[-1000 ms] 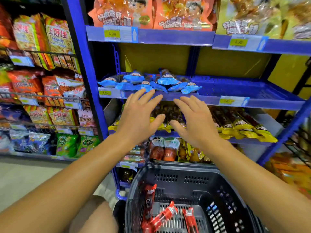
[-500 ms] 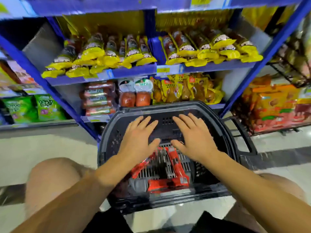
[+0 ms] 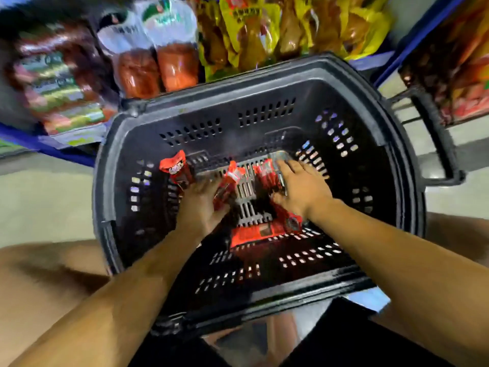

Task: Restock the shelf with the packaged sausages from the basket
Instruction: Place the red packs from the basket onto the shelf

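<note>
A black plastic basket (image 3: 264,72) stands on the floor in front of me. Several red sausage packs lie on its bottom: one at the left (image 3: 176,168), one in the middle (image 3: 229,181), one under my right hand (image 3: 266,173) and one flat at the near side (image 3: 252,233). My left hand (image 3: 201,205) is down in the basket, blurred, its fingers stretched out beside the middle pack and touching it. Fingers spread, my right hand (image 3: 301,189) rests on the right pack.
The low shelf (image 3: 79,136) just beyond the basket holds other packaged sausages (image 3: 156,67) and yellow snack packs (image 3: 251,30). The basket's handle (image 3: 436,133) sticks out to the right. My bare knees flank the basket on the pale floor (image 3: 45,197).
My view has tipped from the shelves down to the basket. Both hands have dropped from above the rim to the packs on the basket's bottom.
</note>
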Action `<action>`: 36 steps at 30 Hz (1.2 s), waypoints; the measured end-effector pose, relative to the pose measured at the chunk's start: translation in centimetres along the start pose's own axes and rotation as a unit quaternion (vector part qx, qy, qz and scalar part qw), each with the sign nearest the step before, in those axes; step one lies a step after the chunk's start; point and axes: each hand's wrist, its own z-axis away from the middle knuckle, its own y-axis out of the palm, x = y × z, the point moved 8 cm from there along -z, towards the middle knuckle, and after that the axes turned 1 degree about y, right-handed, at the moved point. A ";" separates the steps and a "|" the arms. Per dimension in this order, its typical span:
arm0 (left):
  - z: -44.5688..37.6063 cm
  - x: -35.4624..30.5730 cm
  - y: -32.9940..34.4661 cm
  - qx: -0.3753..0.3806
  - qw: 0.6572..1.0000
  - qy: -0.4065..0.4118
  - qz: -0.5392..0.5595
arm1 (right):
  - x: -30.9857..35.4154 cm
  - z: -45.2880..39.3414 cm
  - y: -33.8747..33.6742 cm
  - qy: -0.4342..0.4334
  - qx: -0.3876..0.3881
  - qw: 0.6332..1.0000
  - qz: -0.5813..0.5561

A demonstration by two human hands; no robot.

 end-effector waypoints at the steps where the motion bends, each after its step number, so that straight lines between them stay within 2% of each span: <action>1: -0.5 0.4 0.8 0.003 1.000 -0.001 0.012 | -0.2 -0.8 1.2 0.011 0.015 1.000 -0.010; 5: -2.0 2.3 4.0 0.020 0.999 -0.005 0.033 | -1.6 -3.5 5.5 0.083 0.075 0.991 -0.075; 11: -4.2 5.1 7.9 0.074 0.985 -0.105 0.115 | -3.5 -6.2 10.5 0.177 0.126 0.962 -0.168; 15: -5.7 6.2 10.0 0.088 0.982 -0.120 0.115 | -4.1 -7.2 13.1 0.214 0.146 0.945 -0.197; 21: -6.6 8.1 11.5 0.061 0.979 -0.188 0.045 | -4.7 -7.2 15.5 0.237 0.165 0.934 -0.211; 26: -6.5 8.0 12.9 0.103 0.976 -0.192 -0.010 | -4.7 -7.0 14.3 0.229 0.165 0.936 -0.209; 29: -5.9 8.0 13.6 0.130 0.968 -0.212 0.038 | -4.3 -7.1 12.6 0.221 0.158 0.932 -0.241; 31: -5.3 7.5 13.0 0.134 0.957 -0.230 0.115 | -4.2 -7.1 10.9 0.216 0.148 0.933 -0.245; 34: -4.0 5.9 11.1 0.140 0.919 -0.253 0.267 | -3.4 -6.2 8.0 0.193 0.122 0.933 -0.277; 36: -3.4 4.2 8.9 0.132 0.914 -0.229 0.308 | -2.9 -5.1 6.0 0.177 0.084 0.931 -0.307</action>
